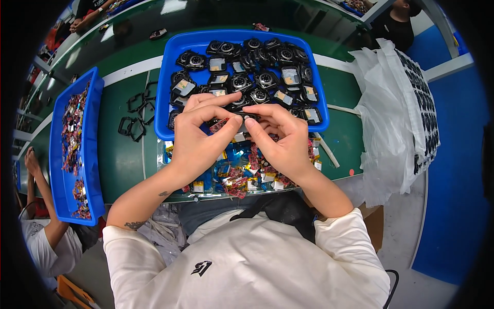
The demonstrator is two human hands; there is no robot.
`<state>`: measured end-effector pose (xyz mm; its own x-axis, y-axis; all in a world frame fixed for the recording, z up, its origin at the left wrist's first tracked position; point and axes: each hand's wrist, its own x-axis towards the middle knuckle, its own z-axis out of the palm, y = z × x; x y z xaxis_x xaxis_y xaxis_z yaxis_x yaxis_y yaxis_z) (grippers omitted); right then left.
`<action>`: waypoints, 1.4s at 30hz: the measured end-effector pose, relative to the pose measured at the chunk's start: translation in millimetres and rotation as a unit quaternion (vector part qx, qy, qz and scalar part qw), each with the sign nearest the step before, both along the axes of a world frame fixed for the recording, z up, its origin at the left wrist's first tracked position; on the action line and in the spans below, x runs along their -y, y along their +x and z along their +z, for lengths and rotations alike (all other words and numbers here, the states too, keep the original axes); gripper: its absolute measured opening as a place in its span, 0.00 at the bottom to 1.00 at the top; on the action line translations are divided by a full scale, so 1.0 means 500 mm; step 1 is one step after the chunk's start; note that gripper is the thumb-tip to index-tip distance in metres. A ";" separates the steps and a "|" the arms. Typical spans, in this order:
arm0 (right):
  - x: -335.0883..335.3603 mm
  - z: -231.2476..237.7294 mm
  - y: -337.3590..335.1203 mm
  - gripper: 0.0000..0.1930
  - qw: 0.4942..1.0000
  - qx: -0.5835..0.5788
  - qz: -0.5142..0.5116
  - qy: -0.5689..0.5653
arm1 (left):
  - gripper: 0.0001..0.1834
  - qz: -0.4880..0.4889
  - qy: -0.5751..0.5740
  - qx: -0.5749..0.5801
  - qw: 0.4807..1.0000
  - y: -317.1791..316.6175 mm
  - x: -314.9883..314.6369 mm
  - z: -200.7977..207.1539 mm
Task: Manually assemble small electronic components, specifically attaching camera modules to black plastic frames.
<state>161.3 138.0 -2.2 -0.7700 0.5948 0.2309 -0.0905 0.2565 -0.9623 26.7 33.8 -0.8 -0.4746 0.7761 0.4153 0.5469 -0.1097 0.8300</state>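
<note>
Above the near edge of a blue tray [320, 77], my left hand [201, 135] and my right hand [286, 139] meet fingertip to fingertip. Pinched between them is a dark watch case, mostly hidden by the fingers. My left index finger stretches out over it, and both thumbs press from the near side. Many black smartwatch cases [241, 82] fill the tray, some with round sensor backs up, others showing a pale inside. Under my wrists lies a pile of small red circuit boards and silver-yellow batteries [252, 175] on clear plastic.
To the left stands a long blue bin [92, 154] of small electronic parts. Black empty frames [133, 127] lie beside the tray on the green table [119, 165]. At right rises a stack of black-part trays in white plastic wrap [383, 123]. Other people sit nearby.
</note>
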 end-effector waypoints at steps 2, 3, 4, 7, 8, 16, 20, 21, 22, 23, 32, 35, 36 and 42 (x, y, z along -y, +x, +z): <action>-0.001 -0.005 -0.006 0.09 0.994 -0.058 -0.040 0.082 | 0.03 -0.001 -0.001 0.000 1.000 0.003 0.000 0.001; -0.001 -0.004 -0.006 0.09 0.994 -0.058 -0.040 0.082 | 0.04 0.004 0.003 -0.012 1.000 0.005 0.000 0.002; -0.002 -0.002 -0.004 0.08 0.995 -0.063 -0.042 0.059 | 0.04 0.008 0.007 -0.023 1.000 0.007 -0.001 0.001; -0.006 -0.002 0.001 0.08 0.996 -0.076 -0.041 0.012 | 0.06 0.011 0.039 -0.097 0.994 0.008 -0.001 0.001; -0.007 -0.002 0.003 0.08 0.996 -0.084 -0.037 -0.012 | 0.06 0.010 0.039 -0.097 0.994 0.011 -0.001 0.005; -0.033 0.011 0.010 0.08 0.985 -0.086 -0.064 -0.137 | 0.06 0.004 0.051 -0.044 0.998 0.008 0.000 0.014; -0.034 0.010 0.012 0.09 0.984 -0.089 -0.037 -0.147 | 0.04 -0.059 0.006 0.064 0.996 0.004 0.001 0.009; -0.033 0.011 0.011 0.10 0.985 -0.087 -0.038 -0.141 | 0.04 -0.061 0.006 0.064 0.996 0.005 0.001 0.007; -0.030 0.012 0.011 0.10 0.986 -0.084 -0.040 -0.136 | 0.05 -0.082 -0.005 0.137 0.987 0.007 0.002 0.005; -0.027 0.010 0.010 0.10 0.986 -0.085 -0.041 -0.136 | 0.05 -0.102 -0.016 0.209 0.972 0.008 0.003 0.005; -0.015 -0.007 0.001 0.08 0.989 -0.111 -0.091 -0.025 | 0.07 -0.110 -0.021 0.271 0.956 0.010 0.006 0.007; -0.015 -0.005 0.002 0.09 0.991 -0.105 -0.082 -0.026 | 0.07 -0.106 -0.020 0.273 0.956 0.010 0.005 0.007; -0.014 -0.005 0.003 0.09 0.991 -0.107 -0.081 -0.025 | 0.07 -0.106 -0.019 0.271 0.957 0.011 0.005 0.007; -0.014 -0.005 0.005 0.11 0.990 -0.123 -0.001 -0.068 | 0.07 -0.080 -0.035 0.282 0.955 0.009 0.005 0.004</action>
